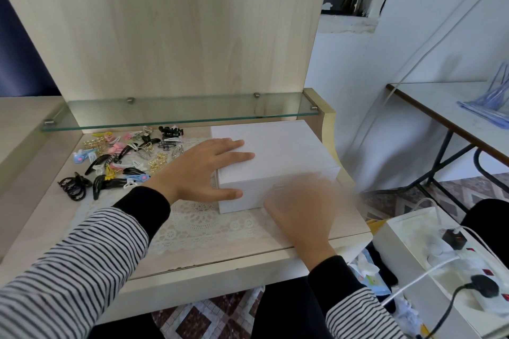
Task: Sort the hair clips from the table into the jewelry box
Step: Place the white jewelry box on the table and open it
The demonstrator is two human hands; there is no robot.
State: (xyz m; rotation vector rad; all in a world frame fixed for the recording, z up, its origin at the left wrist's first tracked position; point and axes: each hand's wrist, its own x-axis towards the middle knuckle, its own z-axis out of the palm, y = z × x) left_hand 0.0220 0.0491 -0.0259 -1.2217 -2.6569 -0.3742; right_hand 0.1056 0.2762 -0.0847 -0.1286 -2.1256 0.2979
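Dozens of black, pink, blue and gold hair clips (118,158) lie on the bench (33,215), left of the white, closed jewelry box (289,173), whose long axis runs left to right, front facing you. Your left hand (203,170) rests flat on its lid (278,143), fingers straight; your right hand (297,209), at its front, is too blurred to judge.

Right hand (298,206) motion-blurred, grip unclear

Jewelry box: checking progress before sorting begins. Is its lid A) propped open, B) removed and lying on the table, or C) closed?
C: the jewelry box has its lid flat and shut, the left hand resting on top, hair clips piled beside it.
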